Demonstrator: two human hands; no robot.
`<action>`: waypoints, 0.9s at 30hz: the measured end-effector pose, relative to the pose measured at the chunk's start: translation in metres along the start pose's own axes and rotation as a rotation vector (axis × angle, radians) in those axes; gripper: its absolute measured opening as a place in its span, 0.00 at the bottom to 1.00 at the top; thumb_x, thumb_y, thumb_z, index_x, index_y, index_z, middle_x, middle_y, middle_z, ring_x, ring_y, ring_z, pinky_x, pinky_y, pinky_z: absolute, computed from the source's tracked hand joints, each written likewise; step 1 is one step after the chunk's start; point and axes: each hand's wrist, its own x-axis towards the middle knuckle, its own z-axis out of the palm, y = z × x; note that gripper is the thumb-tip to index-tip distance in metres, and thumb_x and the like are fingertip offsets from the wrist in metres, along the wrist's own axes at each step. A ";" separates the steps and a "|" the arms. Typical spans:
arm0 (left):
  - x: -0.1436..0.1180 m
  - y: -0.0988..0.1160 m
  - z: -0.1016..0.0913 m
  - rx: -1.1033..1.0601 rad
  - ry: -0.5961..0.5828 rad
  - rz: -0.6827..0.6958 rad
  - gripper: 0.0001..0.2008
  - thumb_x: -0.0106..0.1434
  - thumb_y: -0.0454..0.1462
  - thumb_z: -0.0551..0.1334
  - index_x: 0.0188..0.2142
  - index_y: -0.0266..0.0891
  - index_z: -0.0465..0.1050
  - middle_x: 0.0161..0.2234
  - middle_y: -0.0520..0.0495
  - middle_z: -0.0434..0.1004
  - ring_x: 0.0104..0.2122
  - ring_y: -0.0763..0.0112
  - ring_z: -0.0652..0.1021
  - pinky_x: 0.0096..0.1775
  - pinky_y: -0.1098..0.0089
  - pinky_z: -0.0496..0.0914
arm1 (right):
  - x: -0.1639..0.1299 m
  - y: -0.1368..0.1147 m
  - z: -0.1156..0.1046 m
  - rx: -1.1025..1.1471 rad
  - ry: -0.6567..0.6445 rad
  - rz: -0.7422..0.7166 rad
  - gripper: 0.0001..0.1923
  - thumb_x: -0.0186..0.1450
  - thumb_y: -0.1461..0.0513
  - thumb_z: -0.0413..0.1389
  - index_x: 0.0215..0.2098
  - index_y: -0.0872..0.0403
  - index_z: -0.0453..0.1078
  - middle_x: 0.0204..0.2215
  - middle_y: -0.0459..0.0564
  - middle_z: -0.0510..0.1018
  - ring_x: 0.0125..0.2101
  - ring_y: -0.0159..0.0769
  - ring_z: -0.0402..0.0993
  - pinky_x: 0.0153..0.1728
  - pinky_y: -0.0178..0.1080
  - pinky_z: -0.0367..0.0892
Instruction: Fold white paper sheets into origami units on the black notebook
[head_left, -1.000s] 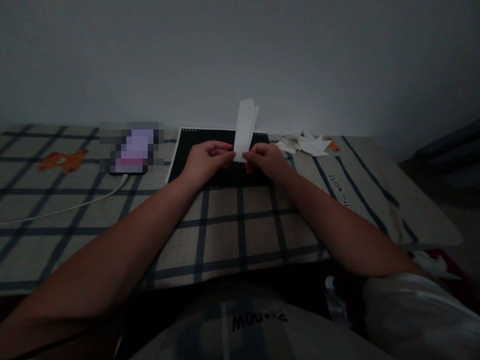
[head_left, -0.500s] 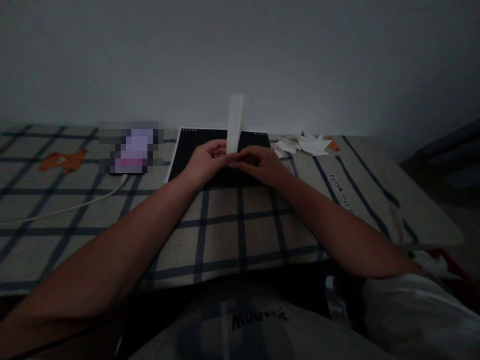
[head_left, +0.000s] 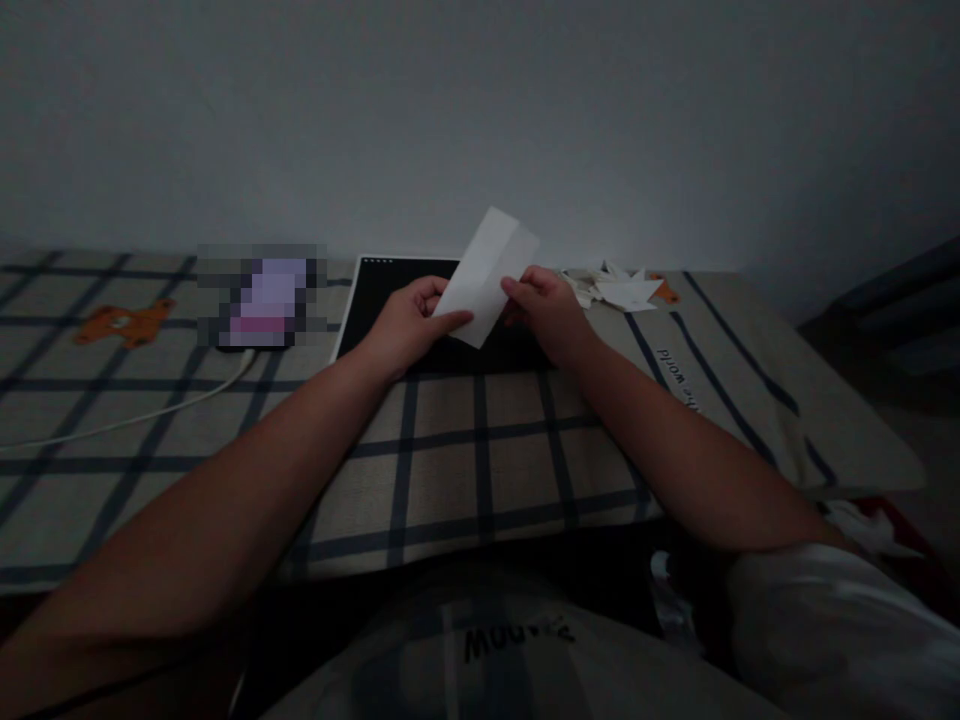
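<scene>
Hands, left hand (head_left: 405, 325) and right hand (head_left: 546, 312), pinch a folded white paper strip (head_left: 487, 277) above the black pad (head_left: 390, 300), with one crease made, while finished folded paper bits (head_left: 611, 288) lie far right.

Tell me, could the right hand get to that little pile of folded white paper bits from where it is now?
Probably yes: the right hand sits just beside the paper pile, with nothing between, though it pinches the white paper.

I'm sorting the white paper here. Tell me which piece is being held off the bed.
The folded white slip, pinched between the left hand and right hand above the black pad; the other scraps lie heaped at right.
</scene>
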 end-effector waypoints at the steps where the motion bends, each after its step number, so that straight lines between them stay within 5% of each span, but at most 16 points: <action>1: 0.001 0.000 -0.001 0.003 0.018 0.002 0.17 0.51 0.39 0.75 0.39 0.42 0.74 0.34 0.53 0.82 0.36 0.65 0.82 0.39 0.68 0.76 | 0.001 0.001 0.000 0.015 -0.004 0.008 0.24 0.66 0.42 0.69 0.35 0.47 0.66 0.31 0.44 0.80 0.36 0.37 0.80 0.35 0.38 0.76; 10: 0.007 0.000 -0.006 -0.034 0.222 0.039 0.15 0.57 0.37 0.73 0.43 0.42 0.75 0.38 0.49 0.85 0.39 0.65 0.83 0.41 0.68 0.78 | 0.004 0.008 -0.003 0.187 -0.007 0.089 0.20 0.62 0.48 0.71 0.35 0.48 0.67 0.32 0.46 0.82 0.33 0.34 0.81 0.32 0.35 0.74; 16: 0.010 -0.001 -0.022 0.201 0.135 0.080 0.19 0.55 0.40 0.75 0.46 0.42 0.78 0.36 0.50 0.83 0.37 0.63 0.80 0.39 0.67 0.75 | 0.011 0.009 -0.012 0.107 0.108 0.072 0.17 0.64 0.49 0.68 0.44 0.48 0.73 0.39 0.46 0.83 0.39 0.37 0.81 0.33 0.36 0.76; 21: 0.016 -0.011 -0.033 0.398 0.130 0.127 0.26 0.57 0.41 0.75 0.55 0.44 0.80 0.33 0.52 0.77 0.35 0.63 0.78 0.42 0.64 0.75 | 0.017 0.018 -0.022 -0.097 0.126 0.068 0.10 0.63 0.60 0.68 0.42 0.49 0.77 0.28 0.42 0.79 0.31 0.37 0.77 0.36 0.41 0.75; 27: 0.010 -0.007 -0.033 0.759 0.126 0.418 0.24 0.62 0.37 0.72 0.58 0.45 0.82 0.58 0.40 0.81 0.59 0.48 0.77 0.64 0.51 0.71 | 0.010 0.014 -0.024 -0.551 0.023 -0.073 0.30 0.60 0.65 0.69 0.61 0.51 0.77 0.27 0.41 0.80 0.30 0.41 0.77 0.40 0.45 0.73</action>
